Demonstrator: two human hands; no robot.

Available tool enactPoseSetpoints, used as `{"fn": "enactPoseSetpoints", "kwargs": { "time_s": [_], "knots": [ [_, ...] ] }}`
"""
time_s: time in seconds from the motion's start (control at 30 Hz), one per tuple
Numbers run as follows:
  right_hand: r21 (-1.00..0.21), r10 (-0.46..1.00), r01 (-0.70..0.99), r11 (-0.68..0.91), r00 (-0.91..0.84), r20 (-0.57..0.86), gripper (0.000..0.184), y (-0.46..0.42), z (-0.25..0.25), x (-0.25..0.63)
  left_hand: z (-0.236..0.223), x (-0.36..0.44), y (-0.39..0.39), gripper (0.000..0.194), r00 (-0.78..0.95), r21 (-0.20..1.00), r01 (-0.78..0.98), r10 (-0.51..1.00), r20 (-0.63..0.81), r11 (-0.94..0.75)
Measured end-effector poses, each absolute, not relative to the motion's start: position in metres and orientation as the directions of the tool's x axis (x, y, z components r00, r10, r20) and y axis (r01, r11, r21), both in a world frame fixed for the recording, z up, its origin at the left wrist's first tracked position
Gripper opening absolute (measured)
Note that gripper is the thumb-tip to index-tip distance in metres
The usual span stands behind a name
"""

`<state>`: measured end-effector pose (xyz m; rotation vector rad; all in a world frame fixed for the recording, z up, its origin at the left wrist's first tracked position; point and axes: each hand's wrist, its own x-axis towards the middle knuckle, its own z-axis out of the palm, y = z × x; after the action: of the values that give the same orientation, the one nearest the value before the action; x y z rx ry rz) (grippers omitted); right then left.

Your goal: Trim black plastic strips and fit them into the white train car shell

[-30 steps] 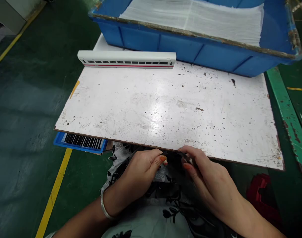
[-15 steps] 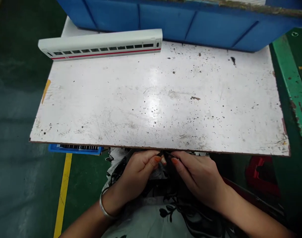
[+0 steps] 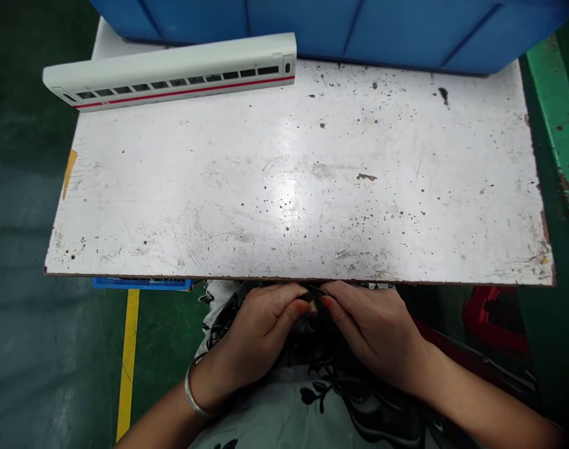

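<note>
Just below the front edge of the white table (image 3: 195,206), my left hand (image 3: 268,327) and my right hand (image 3: 372,330) meet above my lap. Both are closed, thumbs pressed against the fingers. Between the fingertips shows a small, thin dark piece (image 3: 318,290); its kind I cannot make out against the dark clothing. At the far left of the tabletop lies a white model train car body (image 3: 172,68) with a row of dark windows and a red stripe, apart from both hands.
A large blue bin (image 3: 303,28) stands along the back of the table. Under the left front edge shows a blue tray (image 3: 141,284). Low on the right is a red plastic object (image 3: 494,318). A green painted metal beam (image 3: 558,112) runs beyond the right edge.
The view has shifted slightly, so the train car and bin appear higher in the frame. My hands stay together below the table edge, their fingertips only slightly moved.
</note>
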<state>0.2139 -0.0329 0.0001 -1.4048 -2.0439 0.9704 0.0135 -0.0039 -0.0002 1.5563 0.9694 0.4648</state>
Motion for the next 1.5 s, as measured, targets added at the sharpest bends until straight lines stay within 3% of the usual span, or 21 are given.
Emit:
{"fn": "enactPoseSetpoints", "kwargs": {
  "time_s": [0.43, 0.63, 0.97, 1.5],
  "knots": [
    [-0.753, 0.917, 0.596, 0.279, -0.399, 0.024, 0.016, -0.037, 0.001, 0.216, 0.001, 0.012, -0.008, 0.026, 0.597, 0.913, 0.404, 0.77, -0.224, -0.048],
    [-0.75, 0.848, 0.532, 0.394, -0.525, 0.073, 0.014, -0.04, 0.005, 0.218, 0.002, 0.007, -0.009, 0.026, 0.591, 0.858, 0.491, 0.782, -0.2, -0.151],
    [-0.698, 0.9, 0.624, 0.351, -0.431, 0.067, 0.015, -0.041, 0.005, 0.221, 0.02, -0.001, -0.013, 0.027, 0.646, 0.719, 0.596, 0.746, -0.164, -0.358],
    [-0.675, 0.896, 0.63, 0.383, -0.431, 0.106, 0.016, -0.043, 0.006, 0.221, 0.029, -0.001, -0.015, 0.029, 0.662, 0.692, 0.599, 0.735, -0.146, -0.403]
  ]
}}
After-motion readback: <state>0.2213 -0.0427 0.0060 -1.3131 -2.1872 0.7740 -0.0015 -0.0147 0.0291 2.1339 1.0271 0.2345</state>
